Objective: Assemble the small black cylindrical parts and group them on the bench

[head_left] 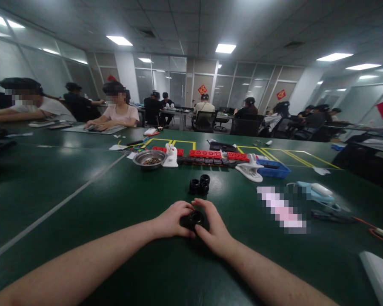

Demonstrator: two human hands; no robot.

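Observation:
Between my two hands, low over the green table (pixel 127 229), is a round black part (pixel 196 218) with a ring-shaped top. My left hand (pixel 175 219) curves round its left side, with the fingertips at its back and the thumb at its front. On the right side, my right hand (pixel 214 225) has its thumb at the front edge and its fingers bent over the back. Just beyond my hands stand several similar black parts (pixel 194 185), grouped close together.
Farther back are a metal bowl (pixel 150 159) of small pieces, red blocks (pixel 206 153) in a row, white clamp-like stands (pixel 251 169) and a blue tray (pixel 274 169). A pale blue device (pixel 315 191) lies at right. People sit at tables behind.

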